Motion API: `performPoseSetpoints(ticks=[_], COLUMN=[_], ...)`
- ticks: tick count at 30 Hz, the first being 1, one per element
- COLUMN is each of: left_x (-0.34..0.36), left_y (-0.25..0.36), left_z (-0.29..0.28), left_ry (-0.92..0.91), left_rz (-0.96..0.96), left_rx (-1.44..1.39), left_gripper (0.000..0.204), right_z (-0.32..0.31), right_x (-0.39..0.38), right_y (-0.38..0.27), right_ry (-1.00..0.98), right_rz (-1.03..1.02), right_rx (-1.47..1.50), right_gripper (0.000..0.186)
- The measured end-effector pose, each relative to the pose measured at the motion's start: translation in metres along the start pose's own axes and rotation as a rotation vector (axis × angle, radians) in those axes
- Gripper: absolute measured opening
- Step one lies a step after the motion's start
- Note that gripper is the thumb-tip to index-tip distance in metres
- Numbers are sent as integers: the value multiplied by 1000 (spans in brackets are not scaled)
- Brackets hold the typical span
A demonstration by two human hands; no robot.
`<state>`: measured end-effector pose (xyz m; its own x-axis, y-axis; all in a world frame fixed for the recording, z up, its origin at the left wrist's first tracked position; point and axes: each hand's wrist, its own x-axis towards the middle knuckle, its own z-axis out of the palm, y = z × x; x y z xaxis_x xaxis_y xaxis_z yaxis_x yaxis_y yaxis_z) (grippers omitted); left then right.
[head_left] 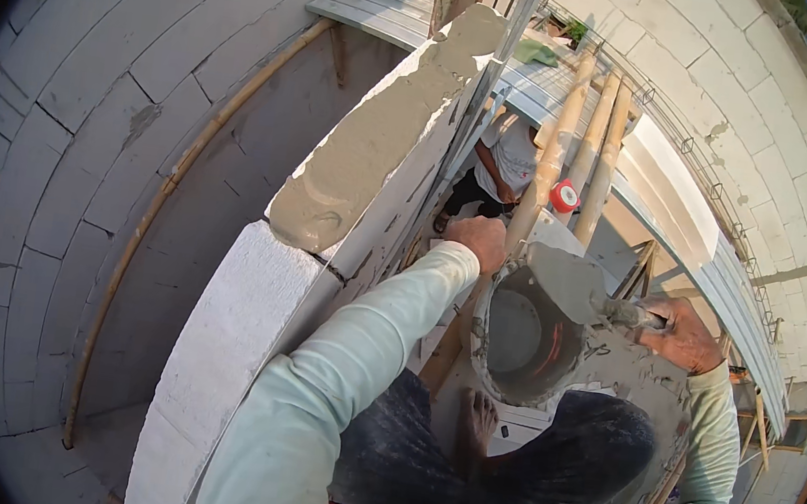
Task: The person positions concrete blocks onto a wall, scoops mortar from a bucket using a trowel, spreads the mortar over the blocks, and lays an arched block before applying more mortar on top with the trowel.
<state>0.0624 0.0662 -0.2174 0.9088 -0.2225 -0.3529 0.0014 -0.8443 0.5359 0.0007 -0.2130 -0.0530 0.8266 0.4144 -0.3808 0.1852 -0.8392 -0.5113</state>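
Note:
My left hand (475, 241) is closed just right of the block wall topped with wet grey mortar (367, 137); what it grips is hidden. A pale flat plate (542, 232) lies just to its right. My right hand (680, 334) grips the handle of a trowel (567, 277), whose blade, smeared with grey mortar, is over the rim of a bucket (522, 352) with grey mortar inside. A white block (224, 321) forms the near end of the wall, beside my left forearm.
Bamboo poles (604, 161) and a red-and-white round item (563, 196) lie ahead. Another person (505, 164) is lower down beyond the metal upright. A bamboo pole (170, 183) curves along the left block wall. Metal channels (756, 331) run at right. My bare foot (478, 422) is below.

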Motion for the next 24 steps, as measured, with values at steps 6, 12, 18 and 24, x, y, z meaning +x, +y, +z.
performPoseSetpoints(ticks=[6,12,18,24], left_x=[0,7,3,-10], left_y=[2,8,10,23], left_z=[9,25,26,11], left_ry=[-66,-451,-447,-450], left_rz=[99,471,499,346], left_rx=[-10,517,539,497], left_gripper=[34,38,41,46], right_z=[-31,-31,-17,-11], right_x=[31,108,136,153], right_y=[-78,-138,-174,-173], right_ry=[147,55,-94,-164], right_rz=[176,46,1,-44], right_rx=[116,410,900,1169], right_gripper=[36,35,24,28])
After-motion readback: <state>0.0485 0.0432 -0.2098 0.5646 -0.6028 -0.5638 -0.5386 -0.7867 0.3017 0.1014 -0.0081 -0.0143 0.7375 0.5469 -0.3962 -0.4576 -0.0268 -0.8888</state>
